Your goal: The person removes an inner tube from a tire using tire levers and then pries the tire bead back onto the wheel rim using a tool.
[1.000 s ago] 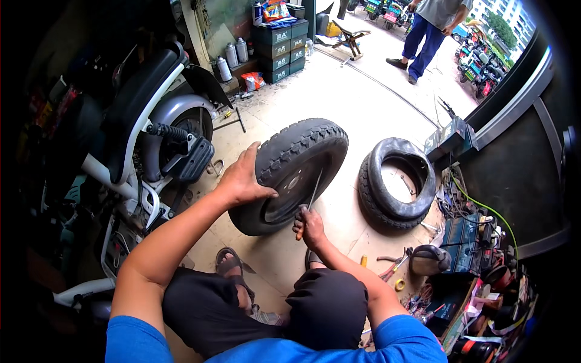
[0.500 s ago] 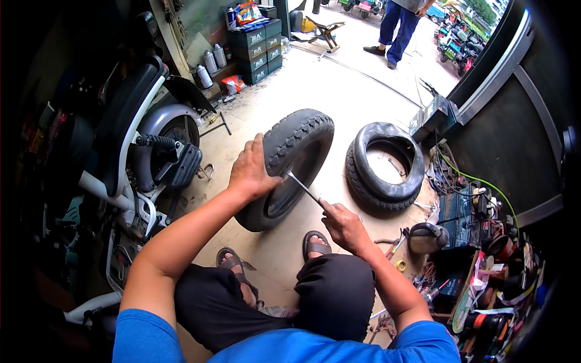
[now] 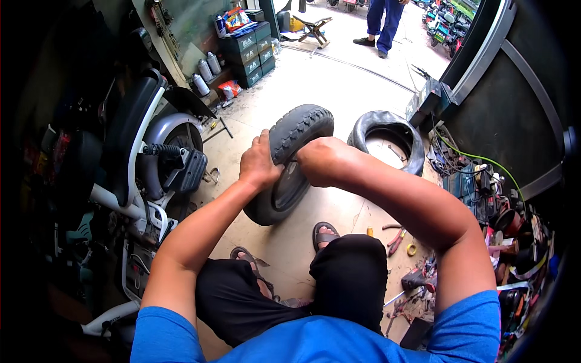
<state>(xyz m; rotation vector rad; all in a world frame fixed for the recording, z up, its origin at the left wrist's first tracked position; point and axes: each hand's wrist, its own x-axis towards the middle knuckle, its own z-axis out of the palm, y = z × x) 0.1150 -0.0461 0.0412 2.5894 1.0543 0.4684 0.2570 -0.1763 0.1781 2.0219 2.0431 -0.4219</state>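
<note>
Two bare hands are set to the tyred wheel (image 3: 298, 128), which is stood tilted on the floor (image 3: 342, 209) just beyond the feet (image 3: 325, 235), its long outline slanted from near left to far right. By the left hand (image 3: 260, 162), the tread edge is gripped firmly on the near-left side, the forearm stretched straight ahead. Across the open, right-turned face, the right hand (image 3: 322, 162) is held curled, elbow bent outward, though what is clasped inside, or whether the wheel is touched, cannot be told.
</note>
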